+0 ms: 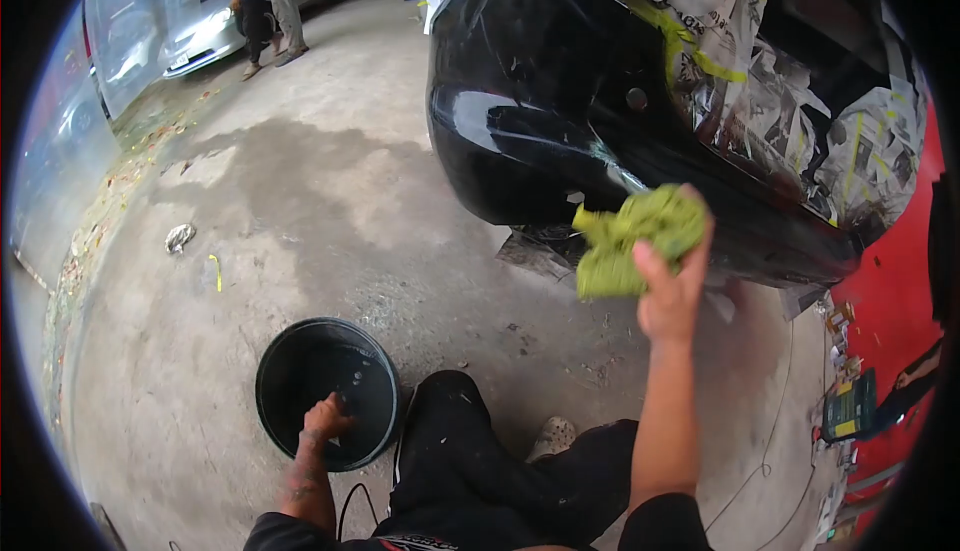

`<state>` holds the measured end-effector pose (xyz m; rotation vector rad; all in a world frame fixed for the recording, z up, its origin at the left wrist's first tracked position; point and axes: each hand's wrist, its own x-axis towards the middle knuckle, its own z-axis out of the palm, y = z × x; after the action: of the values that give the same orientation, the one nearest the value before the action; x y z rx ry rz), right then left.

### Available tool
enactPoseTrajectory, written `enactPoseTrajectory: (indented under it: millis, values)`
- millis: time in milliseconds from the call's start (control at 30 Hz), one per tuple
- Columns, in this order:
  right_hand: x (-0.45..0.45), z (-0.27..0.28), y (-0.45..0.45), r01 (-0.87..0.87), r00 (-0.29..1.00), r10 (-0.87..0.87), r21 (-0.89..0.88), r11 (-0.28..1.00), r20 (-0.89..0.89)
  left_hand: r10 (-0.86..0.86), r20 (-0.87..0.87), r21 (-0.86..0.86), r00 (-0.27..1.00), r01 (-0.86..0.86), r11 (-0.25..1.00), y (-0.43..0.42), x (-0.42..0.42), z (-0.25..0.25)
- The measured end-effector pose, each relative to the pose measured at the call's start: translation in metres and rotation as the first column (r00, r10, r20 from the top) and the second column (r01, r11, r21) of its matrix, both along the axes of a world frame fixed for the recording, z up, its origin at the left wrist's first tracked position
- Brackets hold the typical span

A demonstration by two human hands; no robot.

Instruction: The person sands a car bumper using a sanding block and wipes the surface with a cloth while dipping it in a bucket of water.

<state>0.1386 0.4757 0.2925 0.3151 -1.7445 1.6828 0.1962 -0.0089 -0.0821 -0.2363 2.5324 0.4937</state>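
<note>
My right hand [668, 291] is raised in front of a glossy black car bumper [540, 71]. Its fingers are wrapped round a bunched yellow-green cloth [640, 236], which overlaps the bumper's lower edge in view; whether the two touch I cannot tell. Down at the left, my left hand [325, 418] reaches inside a black bucket [268, 371]. Its fingers look curled and point downward, partly hidden, and what they hold, if anything, is not clear. Pale spots show on the dark inside of the bucket.
Newspaper and yellow tape [730, 101] cover parts beside the bumper. A wet patch [270, 171] darkens the concrete floor. Cables [765, 469] and a green crate [850, 406] lie at right. Two people [268, 1] stand near a silver car [210, 41].
</note>
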Motion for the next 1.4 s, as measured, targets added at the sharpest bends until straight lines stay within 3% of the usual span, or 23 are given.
enactPoseTrajectory:
  millis: [33, 67, 100, 133, 167, 267, 333, 600, 667, 700, 800, 867, 933, 1000, 1067, 1133, 1200, 1233, 1400]
  values:
    - [-0.004, 0.027, -0.008, 0.156, 0.985, -0.14, 0.161, 0.975, -0.103, -0.033, 0.011, 0.014, 0.999, 0.033, 0.999, 0.001, 0.002, -0.015]
    - [-0.015, 0.04, -0.01, 0.243, 0.96, -0.206, 0.204, 0.948, -0.188, -0.064, 0.021, 0.032, 0.998, 0.064, 0.997, 0.003, 0.003, -0.028]
    - [-0.026, 0.045, -0.009, 0.49, 0.865, -0.366, 0.416, 0.766, -0.344, -0.091, 0.031, 0.05, 0.995, 0.09, 0.995, 0.005, 0.004, -0.036]
    - [-0.036, 0.045, -0.007, 0.69, 0.723, -0.448, 0.539, 0.482, -0.525, -0.061, 0.027, 0.095, 0.998, 0.058, 0.994, 0.011, 0.001, -0.026]
    - [-0.047, 0.035, -0.011, 0.661, 0.75, -0.427, 0.577, 0.48, -0.505, -0.029, 0.024, 0.134, 0.999, 0.025, 0.991, 0.017, -0.006, -0.015]
    - [-0.072, -0.023, -0.004, 0.725, 0.644, -0.322, 0.688, -0.032, -0.694, -0.016, -0.025, 0.179, 1.0, 0.02, 0.984, 0.015, -0.011, -0.016]
    - [-0.081, -0.025, -0.015, 0.733, 0.64, -0.242, 0.674, -0.089, -0.729, -0.019, -0.048, 0.158, 0.999, 0.027, 0.987, 0.008, -0.007, -0.027]
    - [-0.174, 0.043, -0.114, 0.734, 0.669, -0.047, 0.669, -0.12, -0.742, 0.046, -0.1, 0.232, 0.994, -0.022, 0.973, 0.005, -0.009, -0.024]
    - [-0.194, 0.043, -0.138, 0.68, 0.727, -0.008, 0.721, -0.137, -0.687, 0.082, -0.1, 0.232, 0.992, -0.057, 0.971, 0.007, -0.007, -0.006]
    - [-0.194, 0.044, -0.144, 0.628, 0.769, -0.018, 0.761, -0.161, -0.638, 0.133, -0.122, 0.253, 0.984, -0.099, 0.963, 0.008, -0.007, 0.005]
    - [-0.178, 0.041, -0.122, 0.63, 0.776, 0.017, 0.775, -0.04, -0.63, 0.359, -0.35, 0.45, 0.865, -0.181, 0.874, 0.008, -0.011, 0.009]
    - [-0.156, 0.037, -0.085, 0.633, 0.774, 0.006, 0.774, 0.011, -0.633, 0.548, -0.387, 0.652, 0.741, -0.2, 0.732, 0.026, -0.018, 0.047]
    - [-0.134, 0.036, -0.046, 0.64, 0.768, -0.042, 0.767, 0.039, -0.639, 0.537, -0.526, 0.729, 0.66, 0.024, 0.685, 0.044, -0.046, 0.062]
    - [-0.119, 0.038, -0.004, 0.628, 0.778, -0.034, 0.776, 0.063, -0.627, 0.512, -0.505, 0.758, 0.695, 0.073, 0.649, 0.078, -0.084, 0.133]
    - [-0.108, 0.043, 0.026, 0.637, 0.771, -0.057, 0.765, 0.095, -0.634, 0.404, -0.79, 0.574, 0.462, 0.326, 0.751, 0.117, -0.129, 0.198]
    - [-0.106, 0.04, 0.051, 0.59, 0.807, -0.163, 0.784, 0.19, -0.568, 0.438, -0.838, 0.545, 0.326, 0.474, 0.691, 0.157, -0.17, 0.255]
    - [-0.11, 0.04, 0.055, 0.574, 0.819, -0.221, 0.77, 0.279, -0.53, 0.416, -0.896, 0.432, 0.157, 0.53, 0.729, 0.187, -0.208, 0.293]
    - [-0.112, 0.039, 0.056, 0.564, 0.826, -0.248, 0.759, 0.325, -0.507, 0.429, -0.892, 0.438, 0.145, 0.515, 0.737, 0.2, -0.22, 0.301]
    - [-0.111, 0.04, 0.052, 0.581, 0.812, -0.27, 0.758, 0.297, -0.517, 0.462, -0.884, 0.44, 0.068, 0.451, 0.776, 0.231, -0.249, 0.306]
